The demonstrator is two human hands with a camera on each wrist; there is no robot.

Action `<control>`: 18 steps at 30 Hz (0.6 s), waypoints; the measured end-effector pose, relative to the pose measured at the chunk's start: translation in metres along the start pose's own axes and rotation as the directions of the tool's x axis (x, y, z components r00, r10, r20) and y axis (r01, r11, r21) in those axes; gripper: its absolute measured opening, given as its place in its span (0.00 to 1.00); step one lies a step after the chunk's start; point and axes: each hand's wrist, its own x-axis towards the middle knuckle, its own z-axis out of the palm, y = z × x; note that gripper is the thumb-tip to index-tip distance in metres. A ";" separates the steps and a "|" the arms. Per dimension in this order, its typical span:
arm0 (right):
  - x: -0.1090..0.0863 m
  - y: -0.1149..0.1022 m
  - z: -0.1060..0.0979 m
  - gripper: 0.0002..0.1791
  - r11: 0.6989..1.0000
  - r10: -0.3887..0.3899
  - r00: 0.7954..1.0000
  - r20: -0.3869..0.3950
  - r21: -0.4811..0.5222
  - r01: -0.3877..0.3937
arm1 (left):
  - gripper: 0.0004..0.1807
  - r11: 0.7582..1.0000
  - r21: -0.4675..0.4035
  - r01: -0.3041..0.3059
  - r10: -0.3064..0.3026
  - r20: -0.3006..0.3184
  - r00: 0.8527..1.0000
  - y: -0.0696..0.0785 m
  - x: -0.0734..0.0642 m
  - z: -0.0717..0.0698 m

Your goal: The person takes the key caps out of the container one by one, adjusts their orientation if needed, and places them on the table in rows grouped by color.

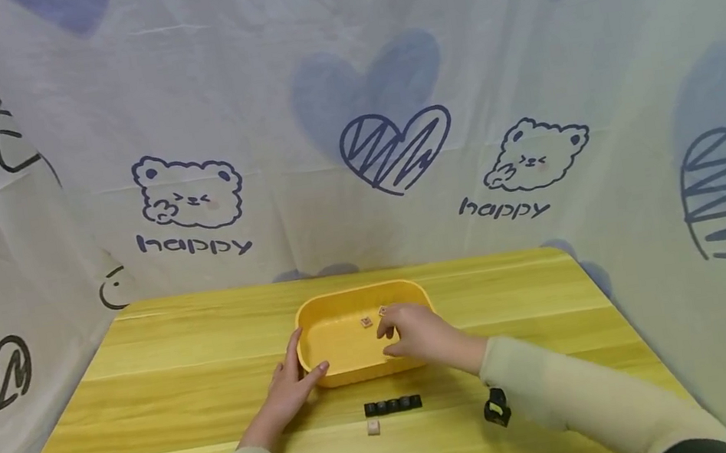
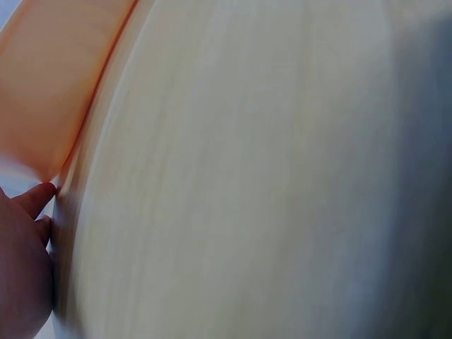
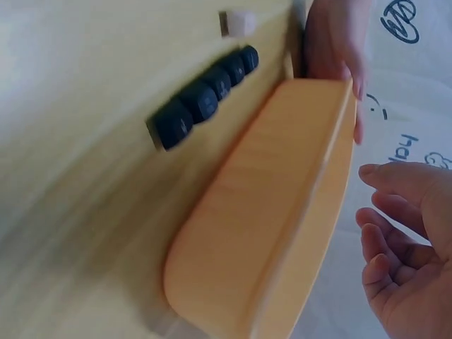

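A yellow plastic basin (image 1: 345, 349) stands on the table, two small pale pink keycaps (image 1: 366, 322) inside it. At its near left corner my left hand (image 1: 289, 392) holds the rim, thumb along the near side and fingers along the left side. Over the basin's right part hovers my right hand (image 1: 416, 333), thumb and fingers apart; nothing shows between them in the right wrist view. In front of the basin lies a row of several black keycaps (image 1: 393, 406). One pale pink keycap (image 1: 373, 428) sits just below the row's left end.
The wooden table (image 1: 170, 393) extends to both sides of the basin. Behind and beside it hangs a pale printed cloth (image 1: 305, 211). Dark wrist cameras (image 1: 496, 407) are strapped at both sleeves.
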 end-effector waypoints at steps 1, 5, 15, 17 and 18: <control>0.003 0.001 -0.002 0.09 1.000 0.010 1.000 0.008 0.004 -0.010 | 0.48 1.000 0.002 -0.004 0.004 0.001 1.000 0.000 0.000 -0.001; 0.016 0.003 -0.007 0.10 0.999 0.028 0.998 0.054 0.014 -0.029 | 0.48 1.000 0.008 -0.015 0.015 -0.005 1.000 0.000 0.000 -0.001; 0.049 0.020 -0.006 0.13 0.991 -0.069 0.980 0.185 -0.096 0.088 | 0.48 1.000 0.023 -0.016 0.016 -0.026 1.000 -0.002 -0.001 0.001; 0.055 0.023 -0.005 0.12 0.989 -0.077 0.975 0.208 -0.105 0.100 | 0.48 1.000 0.019 -0.012 0.012 -0.025 1.000 -0.003 -0.001 0.001; 0.059 0.025 -0.005 0.12 0.989 -0.079 0.972 0.220 -0.107 0.104 | 0.48 1.000 0.018 -0.007 0.007 -0.023 1.000 -0.003 -0.001 0.001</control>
